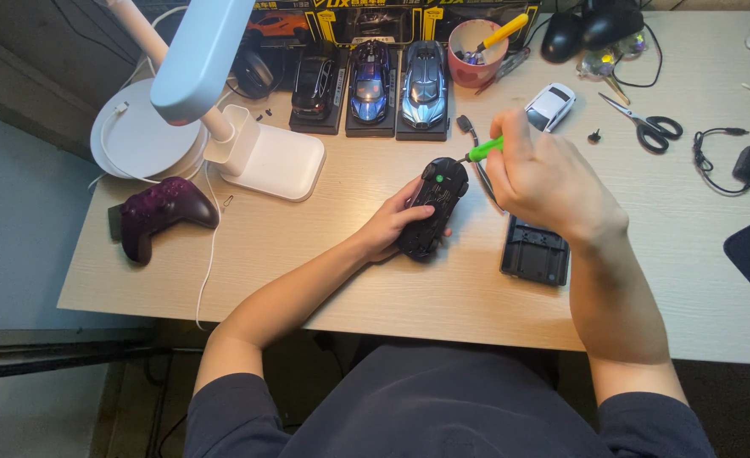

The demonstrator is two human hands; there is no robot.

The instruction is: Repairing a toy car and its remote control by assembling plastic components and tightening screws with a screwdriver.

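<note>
Left hand (389,227) curls around a black toy car (432,206) lying underside-up on the desk (307,271) near mid-desk, fingers closed on its body; right hand (544,178) pinches a green-handled screwdriver (482,150), its tip at the car's far end. Just right of the car lies a dark plastic tray (534,252), contents not discernible. At the far edge, a pink cup (475,53) holds a yellow-handled tool (502,34) plus smaller items I cannot identify; beside it three model cars (370,85) stand on black bases.
</note>
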